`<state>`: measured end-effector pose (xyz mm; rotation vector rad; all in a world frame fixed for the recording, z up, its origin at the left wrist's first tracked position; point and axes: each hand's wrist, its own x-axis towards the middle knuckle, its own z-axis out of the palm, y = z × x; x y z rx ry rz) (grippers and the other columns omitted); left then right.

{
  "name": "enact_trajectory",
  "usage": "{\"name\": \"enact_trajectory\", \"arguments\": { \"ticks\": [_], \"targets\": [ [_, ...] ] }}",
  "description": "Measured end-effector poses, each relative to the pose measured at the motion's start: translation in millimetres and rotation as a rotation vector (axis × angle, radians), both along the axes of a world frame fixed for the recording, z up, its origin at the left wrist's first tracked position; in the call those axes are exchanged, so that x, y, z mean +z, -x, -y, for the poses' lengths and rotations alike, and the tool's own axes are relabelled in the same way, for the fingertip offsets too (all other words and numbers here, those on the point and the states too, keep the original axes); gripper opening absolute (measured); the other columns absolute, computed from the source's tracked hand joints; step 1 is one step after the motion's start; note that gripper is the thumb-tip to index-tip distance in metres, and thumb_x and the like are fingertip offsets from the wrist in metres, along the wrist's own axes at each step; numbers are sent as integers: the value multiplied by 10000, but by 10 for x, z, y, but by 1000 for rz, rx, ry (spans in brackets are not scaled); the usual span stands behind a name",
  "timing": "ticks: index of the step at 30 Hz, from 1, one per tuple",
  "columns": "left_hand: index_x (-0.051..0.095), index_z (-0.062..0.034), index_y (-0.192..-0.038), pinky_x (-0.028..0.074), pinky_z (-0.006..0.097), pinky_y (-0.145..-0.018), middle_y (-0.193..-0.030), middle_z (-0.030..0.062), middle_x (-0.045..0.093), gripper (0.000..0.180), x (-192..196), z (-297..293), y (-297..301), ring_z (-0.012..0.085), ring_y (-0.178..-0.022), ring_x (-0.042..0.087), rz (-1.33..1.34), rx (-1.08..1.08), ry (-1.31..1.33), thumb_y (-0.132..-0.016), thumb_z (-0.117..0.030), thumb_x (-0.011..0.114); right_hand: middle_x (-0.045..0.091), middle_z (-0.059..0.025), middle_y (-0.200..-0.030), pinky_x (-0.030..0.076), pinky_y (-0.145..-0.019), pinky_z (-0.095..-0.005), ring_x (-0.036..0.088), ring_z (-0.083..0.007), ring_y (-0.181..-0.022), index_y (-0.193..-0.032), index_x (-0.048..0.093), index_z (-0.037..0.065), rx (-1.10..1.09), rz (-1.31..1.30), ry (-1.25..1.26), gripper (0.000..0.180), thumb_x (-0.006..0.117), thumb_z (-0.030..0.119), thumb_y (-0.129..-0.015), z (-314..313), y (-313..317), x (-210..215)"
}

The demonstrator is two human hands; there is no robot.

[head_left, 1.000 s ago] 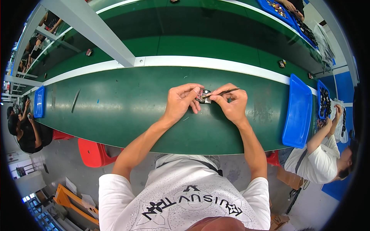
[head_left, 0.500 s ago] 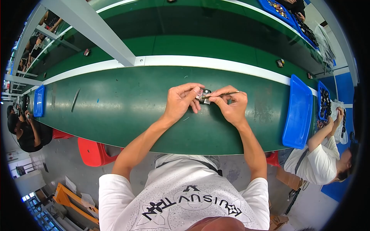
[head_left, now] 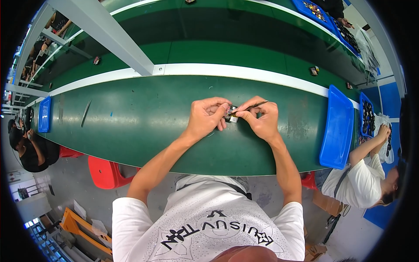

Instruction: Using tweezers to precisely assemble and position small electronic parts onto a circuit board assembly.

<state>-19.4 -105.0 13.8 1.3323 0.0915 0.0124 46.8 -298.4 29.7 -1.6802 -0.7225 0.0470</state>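
A long shallow blue plastic tray (head_left: 337, 126) lies on the right end of the green work table (head_left: 131, 118), and its inside shows only bare blue. Just beyond it to the right, a second blue tray (head_left: 365, 114) holds a heap of small dark parts. A smaller blue tray (head_left: 44, 114) sits at the far left end of the table; what it holds is too small to make out. Further blue bins (head_left: 325, 15) with mixed small parts stand on the far side of the line, at the upper right.

Near the middle of the table, the left hand (head_left: 206, 118) is curled closed around a small dark-and-silver component (head_left: 230, 114), with fingertips pinching its left side. The right hand (head_left: 260, 120) is closed in a pinch on a thin dark stick-like tool (head_left: 252, 106), which slants up to the right while its lower end meets the component. The component sits between the two hands, just above the table surface; whether it touches the table is not clear.

A seated person in a white shirt (head_left: 362, 179) works at the right, beside the blue trays.
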Motion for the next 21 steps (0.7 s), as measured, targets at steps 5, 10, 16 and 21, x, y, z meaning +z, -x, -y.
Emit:
{"name": "enact_trajectory", "arguments": {
  "ticks": [5,10,16,21],
  "targets": [
    [706,99,-1023,510,254,-449,-723,114,703,176,13,0,3,137,-533,659,-10,-9,-24,-998,-48,614,745,-63,-832,284,-445,-226,385,-13,-463,-808,736,-36,24,-14,42,83,812,-51,-776,27,-33,9],
    [681,110,-1094,527,249,-463,-780,126,702,205,-14,-58,-40,157,-551,670,-6,45,-62,-1018,-62,598,738,-47,-814,292,-450,-209,405,-14,-472,-878,743,-20,-48,-38,-30,121,823,-29,-787,-24,-6,58],
    [671,117,-1108,545,251,-478,-805,146,708,218,-33,-79,-51,162,-561,675,4,101,-51,-1025,-65,584,736,-33,-782,299,-450,-203,415,-16,-467,-890,753,-3,-138,58,-135,134,837,-7,-786,-45,55,45],
    [664,122,-1117,555,251,-488,-814,149,708,225,-20,-67,-47,163,-571,679,0,107,-48,-1026,-67,584,720,-17,-734,295,-437,-219,414,-28,-441,-880,770,26,-161,174,18,142,862,40,-772,-85,126,35]
  ]
}}
